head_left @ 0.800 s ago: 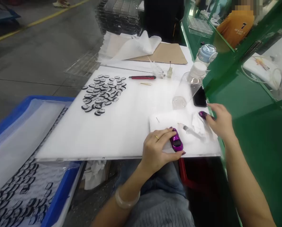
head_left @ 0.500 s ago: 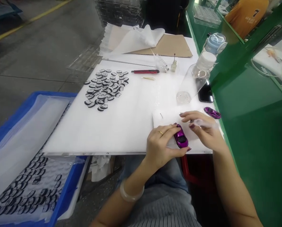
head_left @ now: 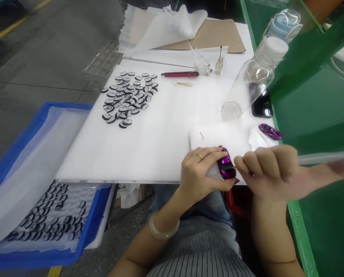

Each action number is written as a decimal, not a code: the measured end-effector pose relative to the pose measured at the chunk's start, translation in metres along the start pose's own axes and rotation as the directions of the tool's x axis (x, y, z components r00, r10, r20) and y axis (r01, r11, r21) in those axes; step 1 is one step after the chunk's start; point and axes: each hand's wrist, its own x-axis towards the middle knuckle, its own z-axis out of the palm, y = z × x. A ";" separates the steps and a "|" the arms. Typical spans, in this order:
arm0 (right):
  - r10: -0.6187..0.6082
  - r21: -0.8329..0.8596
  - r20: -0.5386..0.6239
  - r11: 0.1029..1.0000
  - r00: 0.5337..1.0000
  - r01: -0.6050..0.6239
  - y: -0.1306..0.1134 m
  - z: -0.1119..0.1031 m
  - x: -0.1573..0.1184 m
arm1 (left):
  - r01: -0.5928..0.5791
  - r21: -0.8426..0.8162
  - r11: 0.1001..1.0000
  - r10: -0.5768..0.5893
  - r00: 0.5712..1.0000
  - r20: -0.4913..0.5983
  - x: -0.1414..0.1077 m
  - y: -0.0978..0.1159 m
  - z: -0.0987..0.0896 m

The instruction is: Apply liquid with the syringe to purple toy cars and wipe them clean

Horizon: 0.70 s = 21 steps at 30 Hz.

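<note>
My left hand grips a small purple toy car by its ends, with fingers at the far end and thumb at the near end. The car is held just over the front edge of the white table. To its right, my right hand is curled into a fist with the thumb stretched out to the right. A translucent white tube runs along that thumb. From the fist, a thin brownish tip points at the car's dark window area; I cannot tell whether it belongs to the tube.
Many small black-and-clear car parts lie on the white table. A second purple car rests on white tissue. Beyond are a clear bottle, a phone and a red cutter knife. A blue tray stands lower left.
My right hand has turned and closed into a fist, its thumb swung out along the tube. A thin tip now meets the car's window area. The head view has shifted slightly.
</note>
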 end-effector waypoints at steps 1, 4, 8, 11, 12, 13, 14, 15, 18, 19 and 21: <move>0.013 0.071 0.019 0.997 1.000 -0.015 0.003 -0.001 0.000 | 0.006 0.002 1.000 -0.006 1.000 -0.002 0.000 0.000 0.000; 0.046 0.205 0.041 0.977 0.998 -0.053 0.014 -0.010 -0.002 | 0.011 0.002 1.000 -0.011 1.000 -0.002 0.000 0.000 0.001; 0.062 0.242 0.041 0.968 0.997 -0.070 0.019 -0.018 -0.006 | -0.009 0.010 1.000 0.009 1.000 -0.027 0.000 -0.001 0.002; 0.093 0.214 0.045 0.972 0.995 -0.100 0.018 -0.020 -0.008 | -0.017 0.015 1.000 0.018 0.999 -0.039 0.000 -0.001 0.003; 0.099 0.205 0.050 0.973 0.994 -0.107 0.017 -0.021 -0.008 | -0.018 0.015 1.000 0.019 0.999 -0.040 0.000 -0.002 0.003; 0.104 0.196 0.054 0.974 0.993 -0.113 0.017 -0.021 -0.008 | -0.019 0.016 1.000 0.020 0.999 -0.041 0.000 -0.002 0.003; 0.105 0.188 0.057 0.975 0.993 -0.114 0.016 -0.021 -0.009 | -0.020 0.017 1.000 0.020 0.999 -0.041 -0.001 -0.002 0.003; 0.106 0.182 0.059 0.977 0.993 -0.115 0.016 -0.021 -0.009 | -0.020 0.019 1.000 0.020 0.999 -0.041 -0.001 -0.001 0.003; 0.105 0.178 0.067 0.977 0.992 -0.115 0.015 -0.021 -0.009 | -0.017 0.025 1.000 0.017 0.999 -0.031 -0.001 -0.001 0.002; 0.103 0.181 0.070 0.977 0.992 -0.114 0.015 -0.021 -0.009 | -0.016 0.026 1.000 0.017 0.999 -0.028 -0.001 -0.001 0.002; 0.096 0.190 0.075 0.976 0.993 -0.109 0.015 -0.019 -0.009 | -0.018 0.027 0.999 0.018 1.000 -0.025 0.000 -0.001 0.001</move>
